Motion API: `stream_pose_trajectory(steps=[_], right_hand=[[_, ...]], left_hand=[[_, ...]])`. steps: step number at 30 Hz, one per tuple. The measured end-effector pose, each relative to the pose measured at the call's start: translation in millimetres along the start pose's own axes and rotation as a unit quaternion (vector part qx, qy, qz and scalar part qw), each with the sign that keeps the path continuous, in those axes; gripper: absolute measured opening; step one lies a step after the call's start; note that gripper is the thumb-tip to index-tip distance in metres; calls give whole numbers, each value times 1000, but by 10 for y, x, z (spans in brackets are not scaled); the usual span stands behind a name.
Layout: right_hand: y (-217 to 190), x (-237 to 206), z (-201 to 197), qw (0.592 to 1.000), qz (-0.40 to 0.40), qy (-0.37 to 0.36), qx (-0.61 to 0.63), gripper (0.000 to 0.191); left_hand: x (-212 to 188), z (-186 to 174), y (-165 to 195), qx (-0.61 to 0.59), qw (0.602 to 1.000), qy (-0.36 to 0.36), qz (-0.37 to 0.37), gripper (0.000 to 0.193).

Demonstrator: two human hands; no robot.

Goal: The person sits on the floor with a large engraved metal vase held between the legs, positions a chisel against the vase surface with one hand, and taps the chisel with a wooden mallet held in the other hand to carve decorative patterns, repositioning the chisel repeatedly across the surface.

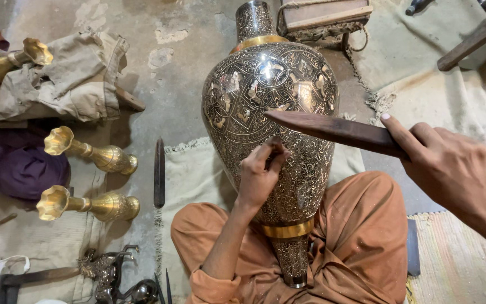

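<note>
Lap: large engraved brass vase [271, 112] lay across the orange-clad knees.
Left hand [260, 174]: fingers pinched shut on a small chisel [275, 147] against the vase.
Right hand [445, 163]: closed around a wooden mallet [333, 130].
Progress: pattern appeared nearly complete.
Beyond: two small brass vases [88, 180] lay on the floor.

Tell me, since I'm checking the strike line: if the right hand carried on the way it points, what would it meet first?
Probably the left hand. The right hand aims its wooden striker leftward, above a small tool pinched against the engraved vase. Depth is unclear; it could reach the vase first.
</note>
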State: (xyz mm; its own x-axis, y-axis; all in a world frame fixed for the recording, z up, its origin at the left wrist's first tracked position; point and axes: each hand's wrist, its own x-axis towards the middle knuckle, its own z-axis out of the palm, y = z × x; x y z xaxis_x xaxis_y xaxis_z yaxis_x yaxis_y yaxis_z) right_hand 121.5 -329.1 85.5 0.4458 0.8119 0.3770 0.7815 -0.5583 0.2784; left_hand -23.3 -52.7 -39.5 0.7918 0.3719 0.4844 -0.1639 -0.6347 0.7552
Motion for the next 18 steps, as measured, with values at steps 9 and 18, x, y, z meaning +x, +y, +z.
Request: stream_pose_trajectory(steps=[9, 18], right_hand=[[-16, 265, -74, 971, 27, 137, 196, 59], [59, 362, 99, 954, 1, 158, 253, 53]], left_hand=[[68, -67, 95, -36, 999, 8, 17, 34], [20, -33, 76, -2, 999, 25, 22, 24]])
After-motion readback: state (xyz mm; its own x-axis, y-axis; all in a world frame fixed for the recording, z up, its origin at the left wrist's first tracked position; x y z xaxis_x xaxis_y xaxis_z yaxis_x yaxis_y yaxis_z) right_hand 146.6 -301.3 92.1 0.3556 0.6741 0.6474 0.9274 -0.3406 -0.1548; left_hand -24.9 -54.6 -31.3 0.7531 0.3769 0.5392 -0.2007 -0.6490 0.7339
